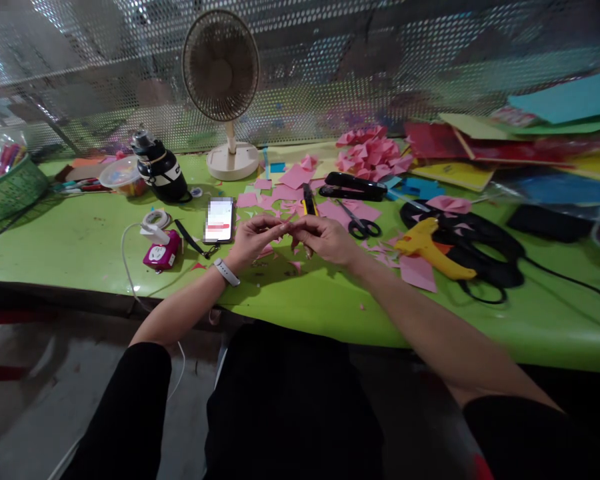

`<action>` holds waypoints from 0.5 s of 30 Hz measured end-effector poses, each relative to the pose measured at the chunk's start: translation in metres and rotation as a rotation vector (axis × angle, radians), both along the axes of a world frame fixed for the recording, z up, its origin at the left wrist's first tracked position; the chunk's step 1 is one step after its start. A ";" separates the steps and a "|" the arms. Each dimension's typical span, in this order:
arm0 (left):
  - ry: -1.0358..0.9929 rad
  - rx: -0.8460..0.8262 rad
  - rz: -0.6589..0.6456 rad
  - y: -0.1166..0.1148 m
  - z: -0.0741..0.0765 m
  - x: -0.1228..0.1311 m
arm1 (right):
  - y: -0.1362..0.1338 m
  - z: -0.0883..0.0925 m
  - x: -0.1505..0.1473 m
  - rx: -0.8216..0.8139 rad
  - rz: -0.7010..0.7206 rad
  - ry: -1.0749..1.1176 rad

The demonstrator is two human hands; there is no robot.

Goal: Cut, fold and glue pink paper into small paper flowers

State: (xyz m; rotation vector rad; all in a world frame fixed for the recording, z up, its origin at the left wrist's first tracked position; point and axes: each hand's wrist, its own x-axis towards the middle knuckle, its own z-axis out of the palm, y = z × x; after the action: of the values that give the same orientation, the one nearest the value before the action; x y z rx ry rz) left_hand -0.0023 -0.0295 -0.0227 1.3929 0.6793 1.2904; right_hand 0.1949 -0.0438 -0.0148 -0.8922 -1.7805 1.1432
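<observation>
My left hand [256,239] and my right hand [324,237] meet above the green table, fingertips pinched together. A thin sliver of pink paper [289,218] shows between them; most of it is hidden by the fingers. Right behind the hands stands a yellow-and-black utility knife [309,200] among pink paper scraps [285,193]. Black-handled scissors [363,227] lie to the right of my right hand, and a black stapler [353,187] is behind them. A phone with a lit screen [219,220] lies to the left of my left hand.
Folded pink paper pieces [373,155] are heaped at the back. A yellow glue gun [435,250] with a cord lies at right, near stacked coloured sheets [505,143]. A fan [230,160], black bottle [161,170], magenta power adapter [161,252] and green basket [13,190] stand at left.
</observation>
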 end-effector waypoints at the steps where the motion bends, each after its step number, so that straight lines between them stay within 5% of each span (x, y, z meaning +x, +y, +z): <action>1: 0.005 0.003 -0.007 0.000 0.000 0.000 | 0.001 -0.001 0.001 -0.010 0.015 -0.006; 15: -0.032 -0.011 0.001 0.000 0.000 0.000 | -0.003 -0.002 -0.003 -0.013 -0.018 0.029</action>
State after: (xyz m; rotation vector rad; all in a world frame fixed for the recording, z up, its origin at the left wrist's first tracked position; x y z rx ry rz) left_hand -0.0023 -0.0293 -0.0226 1.3602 0.6650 1.3051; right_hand 0.1922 -0.0466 -0.0170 -0.8930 -1.7405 1.1520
